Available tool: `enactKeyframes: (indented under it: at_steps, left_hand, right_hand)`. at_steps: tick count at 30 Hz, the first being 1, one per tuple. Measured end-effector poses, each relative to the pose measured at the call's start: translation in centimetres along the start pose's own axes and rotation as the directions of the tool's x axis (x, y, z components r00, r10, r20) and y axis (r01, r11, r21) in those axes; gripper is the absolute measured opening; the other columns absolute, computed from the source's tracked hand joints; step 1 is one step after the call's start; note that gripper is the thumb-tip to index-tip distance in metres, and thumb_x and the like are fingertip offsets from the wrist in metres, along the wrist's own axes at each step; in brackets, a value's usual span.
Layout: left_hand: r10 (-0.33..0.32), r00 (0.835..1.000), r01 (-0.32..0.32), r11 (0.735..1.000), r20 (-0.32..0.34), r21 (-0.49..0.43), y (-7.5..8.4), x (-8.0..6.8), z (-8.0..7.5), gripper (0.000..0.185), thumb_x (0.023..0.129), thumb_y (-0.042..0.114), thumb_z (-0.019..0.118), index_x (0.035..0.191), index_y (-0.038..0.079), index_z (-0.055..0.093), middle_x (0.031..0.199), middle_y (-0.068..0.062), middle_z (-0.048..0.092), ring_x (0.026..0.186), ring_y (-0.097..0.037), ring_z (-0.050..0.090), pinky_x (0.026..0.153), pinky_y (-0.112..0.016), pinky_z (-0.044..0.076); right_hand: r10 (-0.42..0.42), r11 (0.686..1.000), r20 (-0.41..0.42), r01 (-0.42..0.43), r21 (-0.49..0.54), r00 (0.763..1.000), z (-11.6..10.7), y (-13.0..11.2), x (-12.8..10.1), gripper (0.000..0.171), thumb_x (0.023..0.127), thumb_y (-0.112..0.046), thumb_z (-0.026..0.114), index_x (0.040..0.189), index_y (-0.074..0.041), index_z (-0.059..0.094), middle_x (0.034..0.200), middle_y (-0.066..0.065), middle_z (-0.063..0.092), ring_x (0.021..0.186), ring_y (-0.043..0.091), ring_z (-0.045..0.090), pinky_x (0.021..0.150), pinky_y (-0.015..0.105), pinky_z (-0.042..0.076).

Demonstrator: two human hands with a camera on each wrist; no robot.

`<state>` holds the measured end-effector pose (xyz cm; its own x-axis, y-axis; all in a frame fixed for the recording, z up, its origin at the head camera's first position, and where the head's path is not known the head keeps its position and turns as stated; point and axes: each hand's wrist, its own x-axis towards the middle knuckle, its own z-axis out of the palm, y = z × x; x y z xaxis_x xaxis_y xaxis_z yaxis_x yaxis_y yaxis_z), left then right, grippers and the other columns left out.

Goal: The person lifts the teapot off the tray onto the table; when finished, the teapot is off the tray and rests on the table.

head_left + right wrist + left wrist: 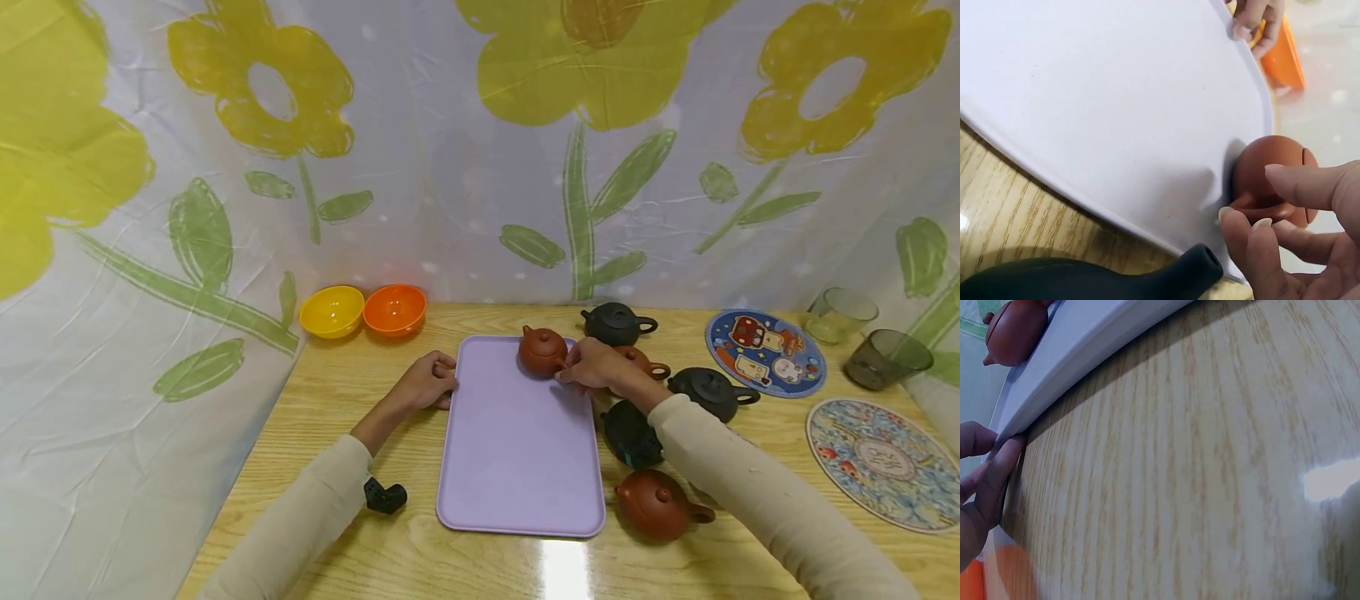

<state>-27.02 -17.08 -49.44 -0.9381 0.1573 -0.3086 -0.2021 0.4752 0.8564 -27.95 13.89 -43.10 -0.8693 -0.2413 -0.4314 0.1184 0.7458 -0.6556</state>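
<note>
We pinch the small brown teapot point(542, 351) by its handle with our right hand point(596, 367) at the lilac tray's point(517, 450) upper right, left hand point(429, 381) fingers curled on the tray rim; it looks brittle, smooth clay.

brown clay teapot point(542, 351), upright, on lilac tray point(517, 450)

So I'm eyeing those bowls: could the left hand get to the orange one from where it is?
Probably yes: the left hand holds the tray edge, and only bare table separates it from the orange bowl.
</note>
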Motion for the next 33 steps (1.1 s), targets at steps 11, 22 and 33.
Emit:
enactKeyframes:
  at_steps: [11,22,33]
  left_hand:
    - [0.015,1.000,-0.015,1.000,0.004,-0.006,0.0,-0.1,0.1,0.035,0.095,0.004,0.063,0.128,0.000,0.050,0.103,-0.015,0.059,0.073,-0.018,0.063,0.064,-0.029,0.062]
    - [0.009,1.000,-0.009,1.000,0.004,-0.003,0.2,0.0,0.2,0.036,0.095,0.005,0.063,0.129,0.001,0.051,0.103,-0.014,0.059,0.074,-0.018,0.063,0.065,-0.029,0.062]
    - [0.004,1.000,-0.004,1.000,0.001,-0.013,0.1,-0.1,0.1,0.037,0.095,0.005,0.063,0.129,0.001,0.050,0.103,-0.013,0.058,0.076,-0.017,0.063,0.065,-0.029,0.062]
  right_hand:
    - [-0.005,0.995,0.034,0.001,0.103,0.999,0.0,0.0,0.3,0.026,0.102,-0.023,0.059,0.096,0.002,0.064,0.093,0.012,0.061,0.066,0.016,0.064,0.059,0.026,0.057]
    - [-0.006,0.970,0.014,0.002,0.243,1.000,-0.5,0.1,0.4,0.037,0.104,-0.026,0.053,0.114,0.007,0.065,0.107,0.016,0.062,0.080,0.019,0.070,0.068,0.026,0.060]
    - [-0.095,0.971,0.050,0.081,0.226,0.994,-2.4,0.7,-2.3,0.032,0.101,-0.030,0.058,0.107,-0.001,0.069,0.111,0.016,0.064,0.094,0.023,0.069,0.075,0.029,0.060]
